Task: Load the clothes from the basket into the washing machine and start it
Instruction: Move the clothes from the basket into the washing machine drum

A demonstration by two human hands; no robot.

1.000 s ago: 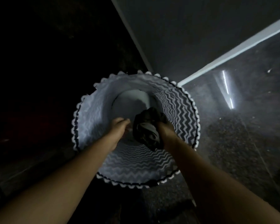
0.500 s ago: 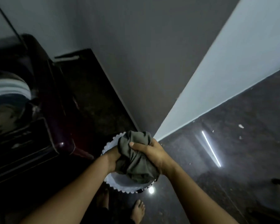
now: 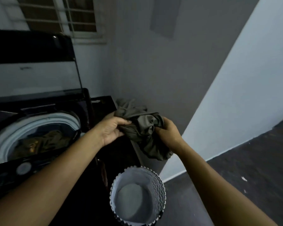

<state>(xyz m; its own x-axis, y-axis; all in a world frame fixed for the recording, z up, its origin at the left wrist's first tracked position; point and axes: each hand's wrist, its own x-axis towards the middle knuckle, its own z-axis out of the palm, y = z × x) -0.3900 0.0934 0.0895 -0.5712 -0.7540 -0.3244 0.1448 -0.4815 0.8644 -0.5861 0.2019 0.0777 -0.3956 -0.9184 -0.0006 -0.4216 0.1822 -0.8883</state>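
Observation:
A bunched grey-green garment hangs in the air between both hands, above and behind the basket. My left hand pinches its left side. My right hand grips its right side with curled fingers. The round zigzag-patterned basket stands on the floor below, with nothing visible inside. At the left is the dark top-loading washing machine, its lid raised. Its round drum holds olive-brown clothes.
A grey wall corner stands right behind the garment, with a lighter wall slanting off to the right. Dark speckled floor spreads at the right. A barred window sits above the machine. The machine's control panel runs along its front edge.
Both hands lifted the garment out of the basket and up to the height of the machine's top. My view rose from the basket to the washer and wall.

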